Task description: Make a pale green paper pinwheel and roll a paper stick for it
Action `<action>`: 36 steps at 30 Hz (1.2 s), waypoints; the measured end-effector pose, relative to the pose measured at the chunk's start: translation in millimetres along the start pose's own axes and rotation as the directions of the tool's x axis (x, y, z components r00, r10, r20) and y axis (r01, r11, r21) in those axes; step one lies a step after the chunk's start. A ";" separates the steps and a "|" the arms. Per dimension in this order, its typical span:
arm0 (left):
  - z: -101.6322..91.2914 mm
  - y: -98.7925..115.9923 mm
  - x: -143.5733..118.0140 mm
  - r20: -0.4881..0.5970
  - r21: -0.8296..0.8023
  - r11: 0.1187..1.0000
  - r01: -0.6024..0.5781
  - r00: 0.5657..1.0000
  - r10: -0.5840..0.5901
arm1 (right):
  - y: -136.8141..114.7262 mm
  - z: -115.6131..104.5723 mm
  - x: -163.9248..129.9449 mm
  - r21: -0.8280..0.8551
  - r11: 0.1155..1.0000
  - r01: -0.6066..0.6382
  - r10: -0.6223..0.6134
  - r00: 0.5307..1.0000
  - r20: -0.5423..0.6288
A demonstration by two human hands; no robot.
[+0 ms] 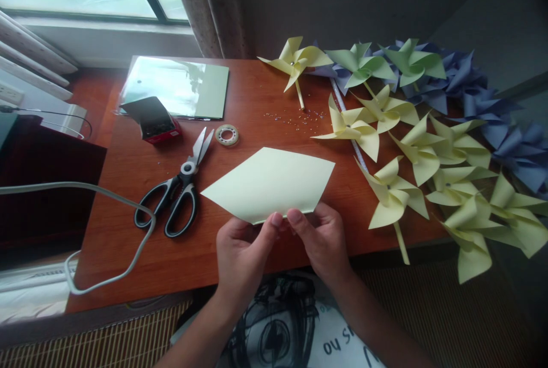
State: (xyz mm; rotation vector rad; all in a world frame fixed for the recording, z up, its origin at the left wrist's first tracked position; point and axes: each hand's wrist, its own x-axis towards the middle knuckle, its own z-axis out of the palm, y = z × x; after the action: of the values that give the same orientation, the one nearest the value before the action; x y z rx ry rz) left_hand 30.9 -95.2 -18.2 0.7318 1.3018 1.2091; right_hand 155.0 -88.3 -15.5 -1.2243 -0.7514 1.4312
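A pale yellow sheet of paper is held above the front of the table, its near edge curled up into a narrow roll. My left hand pinches that edge from the left, thumb on top. From the other side, my right hand grips the same edge, its thumb close to the left one. The fingers under the paper are partly hidden. Black-handled scissors lie slightly open to the left of the paper, and a roll of tape lies just beyond it.
Several yellow pinwheels, green pinwheels and blue pinwheels crowd the right side. An open small box stands near a pack of paper. Tiny beads are scattered behind. A white cable crosses the left edge.
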 end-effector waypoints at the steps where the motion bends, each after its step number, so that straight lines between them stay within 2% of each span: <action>1: -0.2 0.1 0.3 -0.009 0.007 1.000 0.003 1.000 -0.003 | -0.9 -0.1 0.0 -0.002 1.000 0.000 0.000 1.000 0.009; 6: 0.5 0.6 0.5 -0.024 0.031 0.999 0.022 0.999 -0.021 | -1.1 0.1 -0.6 -0.002 1.000 0.000 0.000 1.000 0.029; 12: 2.1 -0.5 -0.3 -0.024 -0.038 0.999 -0.002 1.000 0.001 | 4.0 0.9 0.8 0.012 1.000 -0.003 0.003 0.999 -0.035; 18: 0.6 0.6 -0.8 -0.030 -0.007 1.000 -0.012 0.999 0.012 | 7.6 2.1 1.5 0.078 0.997 0.012 -0.009 0.999 -0.048; 26: 0.1 -0.8 0.7 -0.049 0.004 1.000 -0.015 0.999 0.016 | 0.5 0.3 1.4 0.079 0.997 0.000 -0.003 0.999 0.034; 31: 1.5 -3.1 0.9 -0.069 -0.047 0.999 -0.008 0.998 0.005 | 5.5 1.5 2.9 0.120 0.993 0.016 -0.018 1.000 0.014; 36: 3.4 -1.3 -0.1 -0.021 -0.088 0.996 -0.018 1.000 0.016 | 11.9 0.8 5.0 0.142 0.989 0.030 -0.028 1.000 -0.011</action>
State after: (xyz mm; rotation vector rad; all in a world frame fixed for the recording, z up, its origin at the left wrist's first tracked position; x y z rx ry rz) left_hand 34.5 -94.9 -18.7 0.6696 1.2530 1.2823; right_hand 150.9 -86.3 -27.6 -1.1052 -0.6473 1.4294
